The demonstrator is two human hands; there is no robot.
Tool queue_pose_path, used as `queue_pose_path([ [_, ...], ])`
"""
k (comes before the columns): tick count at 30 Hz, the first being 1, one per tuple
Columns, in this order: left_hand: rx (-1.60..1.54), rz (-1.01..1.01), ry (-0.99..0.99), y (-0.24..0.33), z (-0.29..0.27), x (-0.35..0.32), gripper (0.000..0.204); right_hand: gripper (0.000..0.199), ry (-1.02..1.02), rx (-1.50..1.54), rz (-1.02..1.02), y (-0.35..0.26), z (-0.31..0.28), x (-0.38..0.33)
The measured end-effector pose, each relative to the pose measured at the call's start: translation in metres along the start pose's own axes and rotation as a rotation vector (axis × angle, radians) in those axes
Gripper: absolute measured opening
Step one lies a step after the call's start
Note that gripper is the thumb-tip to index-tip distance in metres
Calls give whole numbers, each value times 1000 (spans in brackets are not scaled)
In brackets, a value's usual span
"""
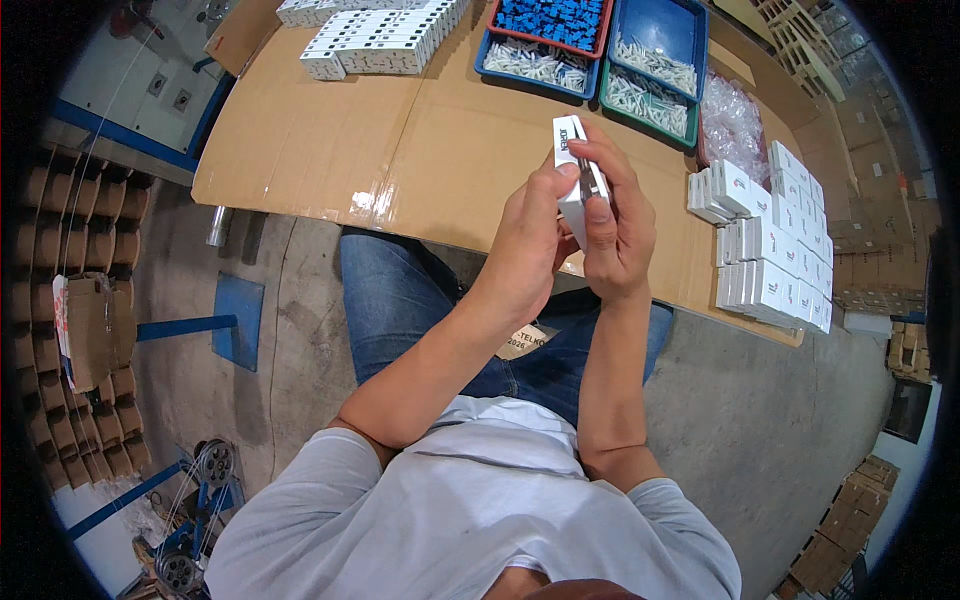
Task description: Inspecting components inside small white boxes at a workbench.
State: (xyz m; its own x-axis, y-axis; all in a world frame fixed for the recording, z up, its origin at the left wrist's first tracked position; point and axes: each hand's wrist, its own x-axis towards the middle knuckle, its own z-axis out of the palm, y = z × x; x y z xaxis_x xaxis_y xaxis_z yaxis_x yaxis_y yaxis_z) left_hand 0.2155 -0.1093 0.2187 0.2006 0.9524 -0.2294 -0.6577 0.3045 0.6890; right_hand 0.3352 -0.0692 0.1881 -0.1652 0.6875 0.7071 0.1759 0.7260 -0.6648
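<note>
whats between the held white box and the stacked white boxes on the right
In the head view, first comes the right hand, gripping the held white box, then brown cardboard tabletop up to the stacked white boxes.

Table (300,140), far left: box rows (375,45)
Far centre: trays (655,30) — small parts (648,105) inside
Near right: carton stacks (775,250)
Near centre: held box (571,206) — between left hand (532,222) and right hand (622,225)

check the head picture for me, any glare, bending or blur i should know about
All in the head view: bright glare on the near left part of the brown table; small glints on the crinkled clear plastic; the table's near edge bowed by the fisheye, picture corners black; left hand, right hand and white box fairly sharp, no obvious motion blur.
</note>
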Motion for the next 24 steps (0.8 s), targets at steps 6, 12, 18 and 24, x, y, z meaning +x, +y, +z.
queue_pose_path([
  [6, -13, -14, -11, -2, -1, 4, 43, 46, -29, 9, 18, -2, -3, 2],
  [12, -3, 24, -41, -1, 0, 4, 41, 47, -2, 45, 10, -2, -1, 1],
  [18, 85, 13, -99, 2, -1, 7, 57, 66, 39, 42, 43, 4, -2, -2],
  [24, 616, 444, -70, -24, -26, 34, 68, 83, 70, 424, 381, -2, -5, 2],
])
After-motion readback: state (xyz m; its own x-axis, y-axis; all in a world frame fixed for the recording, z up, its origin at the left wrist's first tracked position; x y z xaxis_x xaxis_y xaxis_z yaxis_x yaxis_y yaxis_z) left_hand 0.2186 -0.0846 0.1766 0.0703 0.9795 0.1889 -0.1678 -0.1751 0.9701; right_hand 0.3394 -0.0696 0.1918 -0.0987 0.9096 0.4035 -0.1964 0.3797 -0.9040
